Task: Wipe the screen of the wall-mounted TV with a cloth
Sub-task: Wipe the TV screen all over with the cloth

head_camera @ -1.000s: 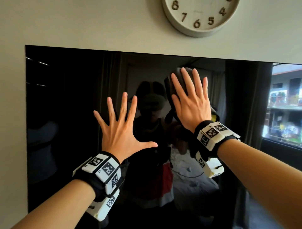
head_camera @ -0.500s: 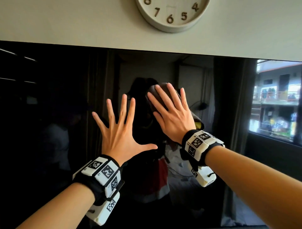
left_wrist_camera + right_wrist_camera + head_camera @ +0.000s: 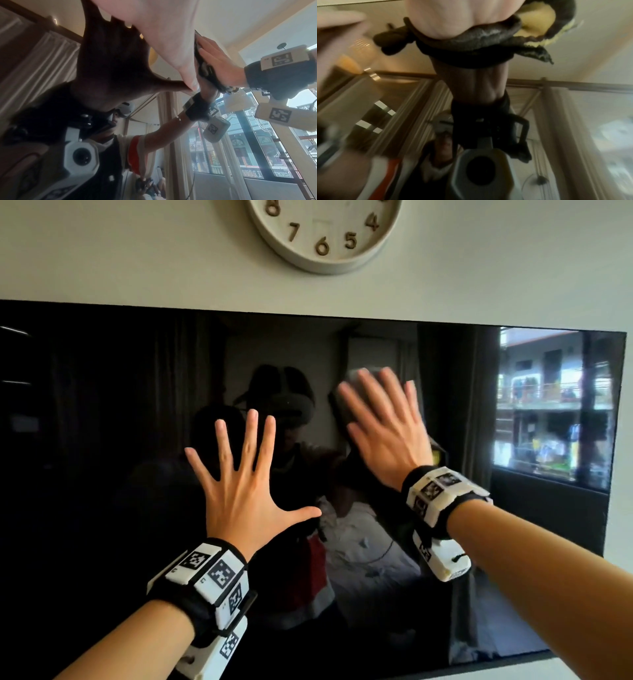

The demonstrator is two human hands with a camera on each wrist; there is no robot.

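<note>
Hands both flat on the TV screen (image 3: 102, 440): right hand (image 3: 383, 429) pressing the dark cloth (image 3: 346, 402) against glass right of centre, left hand (image 3: 239, 474) splayed, bracing bare. Unwiped-looking stretch running long, sideways, mostly leftward.

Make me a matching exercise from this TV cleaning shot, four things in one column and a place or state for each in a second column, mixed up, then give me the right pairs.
Things:
1. left hand
2. right hand
3. cloth
4. wall clock

Places or states:
A. on the wall above the TV screen
B. bare, fingers spread wide, flat against the screen
C. dark, with a yellow patch, pinned between a palm and the screen
D. blurred, fingers straight, pressing the cloth to the screen

Pairs: 1-B, 2-D, 3-C, 4-A
</note>
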